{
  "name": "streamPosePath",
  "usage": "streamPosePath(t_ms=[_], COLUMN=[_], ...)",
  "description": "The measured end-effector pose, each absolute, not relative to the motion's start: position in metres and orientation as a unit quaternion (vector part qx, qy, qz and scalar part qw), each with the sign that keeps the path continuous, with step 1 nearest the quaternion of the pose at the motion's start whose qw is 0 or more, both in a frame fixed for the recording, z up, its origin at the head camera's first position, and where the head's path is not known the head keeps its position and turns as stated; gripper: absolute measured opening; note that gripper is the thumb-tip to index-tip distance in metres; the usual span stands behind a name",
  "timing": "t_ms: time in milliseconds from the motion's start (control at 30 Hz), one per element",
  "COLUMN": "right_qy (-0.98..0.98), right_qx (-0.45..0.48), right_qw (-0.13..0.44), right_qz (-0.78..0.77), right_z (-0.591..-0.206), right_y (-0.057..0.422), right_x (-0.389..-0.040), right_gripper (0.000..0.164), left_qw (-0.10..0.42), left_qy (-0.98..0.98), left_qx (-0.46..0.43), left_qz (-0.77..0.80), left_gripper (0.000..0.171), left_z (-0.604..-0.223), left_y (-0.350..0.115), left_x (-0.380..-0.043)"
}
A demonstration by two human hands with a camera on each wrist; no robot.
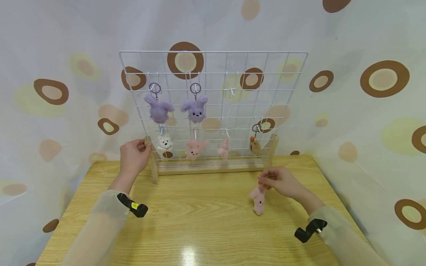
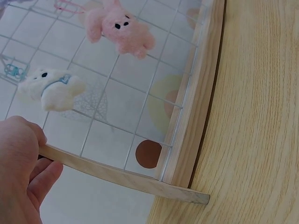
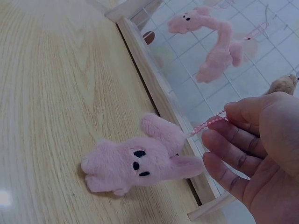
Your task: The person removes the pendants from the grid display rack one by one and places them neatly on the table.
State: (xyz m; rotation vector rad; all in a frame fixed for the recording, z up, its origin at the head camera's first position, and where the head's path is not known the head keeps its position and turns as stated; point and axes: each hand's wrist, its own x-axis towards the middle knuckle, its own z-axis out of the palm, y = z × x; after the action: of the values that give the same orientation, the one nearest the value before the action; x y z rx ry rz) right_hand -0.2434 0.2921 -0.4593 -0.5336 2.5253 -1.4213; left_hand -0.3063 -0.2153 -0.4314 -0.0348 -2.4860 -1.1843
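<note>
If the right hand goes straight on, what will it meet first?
Probably the right hand would meet the long, pale wooden base bar; depth is unclear, so the nearest pink plush toy hanging above it might come first.

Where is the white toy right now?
In the head view, the white toy hangs low on the rack, below the left purple bunny and right of the left hand.

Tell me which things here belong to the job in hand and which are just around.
Likely in the job:
pink bunny keychain, its chain pinched by the right hand
wire rack, its wooden post gripped by the left hand

Just around, untouched by the hands:
two hanging purple keychains
two hanging pink keychains
white keychain
brown keychain
patterned backdrop
</note>
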Motion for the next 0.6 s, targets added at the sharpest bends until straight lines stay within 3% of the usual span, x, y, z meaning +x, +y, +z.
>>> streamPosePath(t_ms=[333, 600], right_qy=[0.848, 0.847], right_qx=[-0.15, -0.155], right_qw=[0.098, 0.108], right_qz=[-0.499, -0.498], right_z=[-0.472, -0.488], right_y=[0.288, 0.285], right_x=[-0.258, -0.271], right_gripper=[0.017, 0.025], left_qw=[0.196, 0.202], left_qy=[-0.885, -0.889], left_qx=[-0.017, -0.013], left_qz=[-0.422, -0.411], left_gripper=[0.032, 0.032], left_z=[-0.432, -0.434], left_y=[-0.215, -0.217], left_x=[-0.309, -0.309])
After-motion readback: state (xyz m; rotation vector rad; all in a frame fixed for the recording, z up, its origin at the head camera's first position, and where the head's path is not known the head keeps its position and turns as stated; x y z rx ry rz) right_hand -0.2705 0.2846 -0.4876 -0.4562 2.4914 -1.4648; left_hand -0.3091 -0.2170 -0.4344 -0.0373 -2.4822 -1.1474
